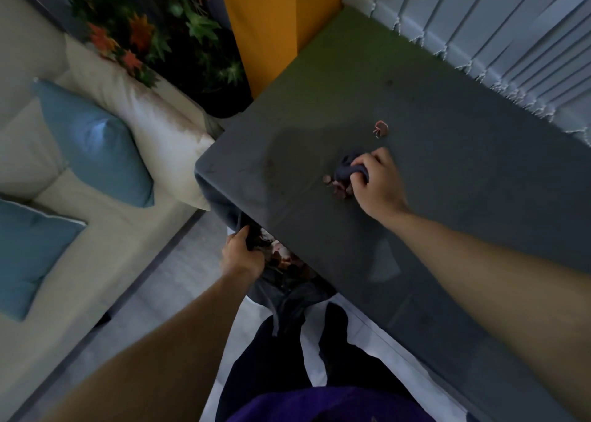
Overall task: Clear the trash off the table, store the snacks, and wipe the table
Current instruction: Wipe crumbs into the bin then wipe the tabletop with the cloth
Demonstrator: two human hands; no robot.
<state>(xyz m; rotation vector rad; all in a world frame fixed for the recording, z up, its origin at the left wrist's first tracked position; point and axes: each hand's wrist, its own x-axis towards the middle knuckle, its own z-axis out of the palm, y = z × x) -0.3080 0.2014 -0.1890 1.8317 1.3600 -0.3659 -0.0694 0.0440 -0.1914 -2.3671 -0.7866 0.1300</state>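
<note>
- Our right hand (375, 183) rests on the grey worktop (463, 197), its fingers (377, 161) curled tight round a bunched dark blue cloth (346, 171).
- A small heap of pinkish scraps (338, 188) lies on the worktop, touching the cloth's near side.
- Another curled pink scrap (380, 128) lies farther back, apart from the cloth.
- Our left hand (241, 257) is below the worktop's near corner, fingers (242, 233) gripping the rim of a black trash bag (287, 292).
- We see pale scraps already inside the bag's mouth.
- To the left stands a cream sofa (105, 229) with a blue cushion (96, 146).
</note>
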